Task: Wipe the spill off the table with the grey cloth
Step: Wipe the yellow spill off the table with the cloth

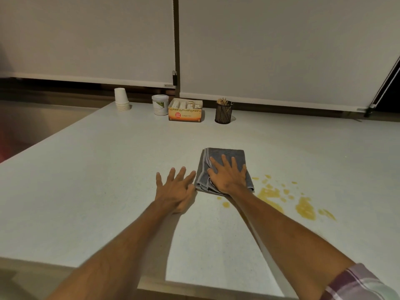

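A folded grey cloth [225, 154] lies flat on the pale table [108, 169], just left of a yellow-orange spill [305, 208] made of a few puddles and small drops. My right hand [228, 175] rests palm down on the cloth with its fingers spread. Beside the cloth's left edge, my left hand [176, 187] lies flat on the bare table, fingers apart, its fingertips touching or nearly touching the cloth. Neither hand grips anything.
Along the table's far edge stand a stack of white paper cups [121, 99], a white tub [160, 104], an orange box of tea sachets [185, 110] and a black mesh holder with wooden sticks [223, 112]. White blinds hang behind them.
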Demonstrator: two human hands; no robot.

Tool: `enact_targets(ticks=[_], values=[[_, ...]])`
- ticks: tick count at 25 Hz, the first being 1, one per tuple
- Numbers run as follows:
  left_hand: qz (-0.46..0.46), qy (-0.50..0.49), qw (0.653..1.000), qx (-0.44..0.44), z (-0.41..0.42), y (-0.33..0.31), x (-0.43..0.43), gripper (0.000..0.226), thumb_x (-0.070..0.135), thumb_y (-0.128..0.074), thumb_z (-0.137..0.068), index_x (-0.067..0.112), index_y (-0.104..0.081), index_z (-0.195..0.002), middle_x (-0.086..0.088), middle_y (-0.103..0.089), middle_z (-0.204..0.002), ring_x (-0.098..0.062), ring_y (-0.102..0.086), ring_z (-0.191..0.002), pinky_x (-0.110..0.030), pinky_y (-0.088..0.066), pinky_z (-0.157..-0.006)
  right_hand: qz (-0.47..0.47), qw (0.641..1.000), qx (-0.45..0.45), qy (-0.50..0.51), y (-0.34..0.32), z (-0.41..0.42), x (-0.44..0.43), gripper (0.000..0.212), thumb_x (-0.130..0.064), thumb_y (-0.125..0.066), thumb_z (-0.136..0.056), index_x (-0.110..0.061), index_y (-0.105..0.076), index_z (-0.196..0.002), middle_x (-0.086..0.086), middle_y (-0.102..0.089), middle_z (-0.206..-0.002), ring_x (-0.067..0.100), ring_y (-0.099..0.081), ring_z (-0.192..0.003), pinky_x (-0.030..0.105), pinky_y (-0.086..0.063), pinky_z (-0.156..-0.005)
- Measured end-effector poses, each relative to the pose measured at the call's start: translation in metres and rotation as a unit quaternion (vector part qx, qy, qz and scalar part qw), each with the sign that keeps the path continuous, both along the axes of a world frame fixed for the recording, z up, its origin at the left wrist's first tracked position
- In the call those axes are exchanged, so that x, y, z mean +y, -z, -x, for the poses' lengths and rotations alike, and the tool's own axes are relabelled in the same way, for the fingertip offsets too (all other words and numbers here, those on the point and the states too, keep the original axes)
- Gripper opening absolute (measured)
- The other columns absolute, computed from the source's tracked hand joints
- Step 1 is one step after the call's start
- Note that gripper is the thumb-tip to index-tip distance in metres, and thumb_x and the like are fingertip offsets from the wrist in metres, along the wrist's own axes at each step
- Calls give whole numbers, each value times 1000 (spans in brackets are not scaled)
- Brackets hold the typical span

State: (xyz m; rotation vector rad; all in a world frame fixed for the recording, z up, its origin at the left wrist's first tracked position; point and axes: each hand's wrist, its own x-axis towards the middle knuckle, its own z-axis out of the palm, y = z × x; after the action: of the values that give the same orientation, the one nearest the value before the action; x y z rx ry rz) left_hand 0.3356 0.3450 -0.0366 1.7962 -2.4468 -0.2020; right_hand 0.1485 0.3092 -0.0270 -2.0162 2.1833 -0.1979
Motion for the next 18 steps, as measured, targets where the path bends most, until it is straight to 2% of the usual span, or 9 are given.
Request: enact_targets(ticks=[6, 14, 18], values=[[11, -28, 999, 19, -7, 1, 18, 55, 47, -12, -101, 36, -10, -155, 0, -6, -166, -28, 0, -152, -60, 3, -119, 15, 1000, 9, -16, 6, 7, 40, 62, -67, -17, -93, -49, -4, -151, -5, 2, -165, 28, 7, -151, 63, 6, -115], [29, -83, 994, 58, -1, 0, 27, 53, 35, -17, -103, 25, -20, -155, -3, -15, -164, -26, -8, -152, -54, -3, -121, -9, 1000, -4, -13, -5, -21, 58, 62, -60, -21, -96, -42, -4, -153, -1, 5, -165, 31, 10, -150, 65, 9, -114], [22, -86, 995, 35, -1, 1, 32, 54, 36, -16, -103, 25, -18, -155, -3, -14, -164, -28, -8, -152, -56, -4, -120, 7, 999, -13, -48, -1, -23, 91, 60, -59, -19, -96, -44, -5, -152, -2, 5, -165, 28, 11, -150, 62, 12, -115]])
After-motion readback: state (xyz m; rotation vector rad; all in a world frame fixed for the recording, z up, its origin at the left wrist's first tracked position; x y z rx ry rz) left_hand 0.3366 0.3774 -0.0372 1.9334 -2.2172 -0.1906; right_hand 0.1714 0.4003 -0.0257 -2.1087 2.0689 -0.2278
